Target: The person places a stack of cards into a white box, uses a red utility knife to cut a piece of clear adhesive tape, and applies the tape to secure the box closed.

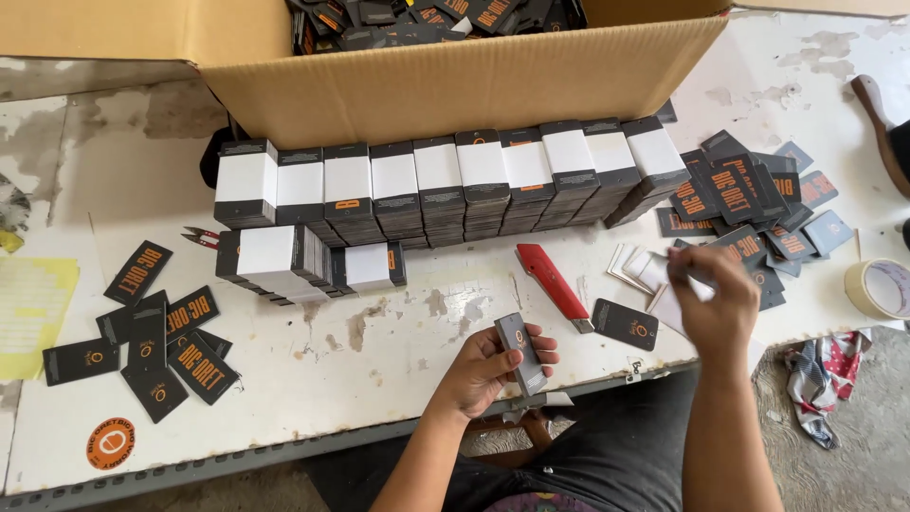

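My left hand grips a thin stack of dark grey tags on edge, just over the near edge of the white table. My right hand is raised to the right, fingers pinched on a white paper band, above a small pile of white paper bands. A loose dark tag with an orange mark lies between my hands. Scattered dark tags lie beyond my right hand.
A long row of banded tag bundles stands before an open cardboard box full of tags. Two more bundles lie in front. A red utility knife, tape roll, small snips and more tags lie around.
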